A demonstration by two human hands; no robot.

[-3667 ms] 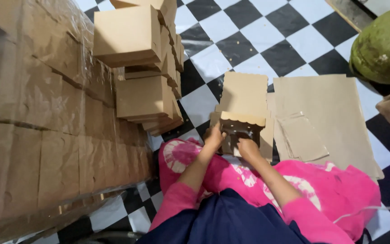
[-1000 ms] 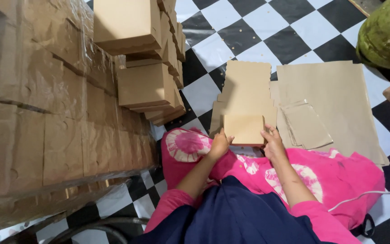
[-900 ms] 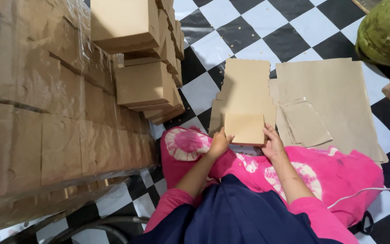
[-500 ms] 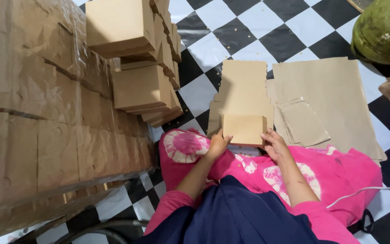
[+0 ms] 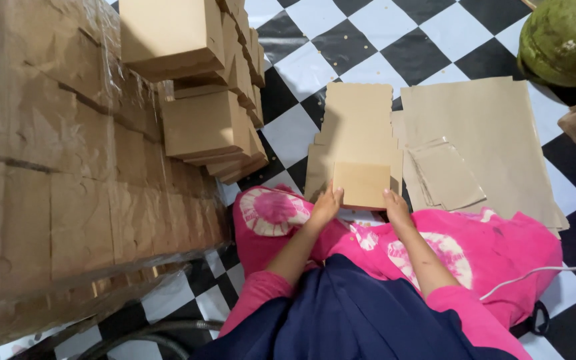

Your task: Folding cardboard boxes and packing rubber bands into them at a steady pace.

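Observation:
I look down at my lap, covered in pink cloth. A flat brown cardboard blank (image 5: 358,123) lies on the checkered floor in front of me, with its near flap (image 5: 361,185) folded up. My left hand (image 5: 326,206) presses the flap's left edge with its fingers. On the flap's right edge rests my right hand (image 5: 395,205), fingers touching it. Both hands hold the same folded piece of the cardboard blank.
Stacks of folded brown boxes (image 5: 201,123) stand to the left. A big wall of wrapped cardboard bundles (image 5: 41,167) fills the left side. Brown paper sheets (image 5: 481,147) lie on the right. A green round object (image 5: 565,40) sits top right. A white cord (image 5: 541,273) crosses my right leg.
The box I held upright 3.7 s ago is now a flat blank on the floor with its near flap folded. Over the last second my hands slid slightly along the flap's edges.

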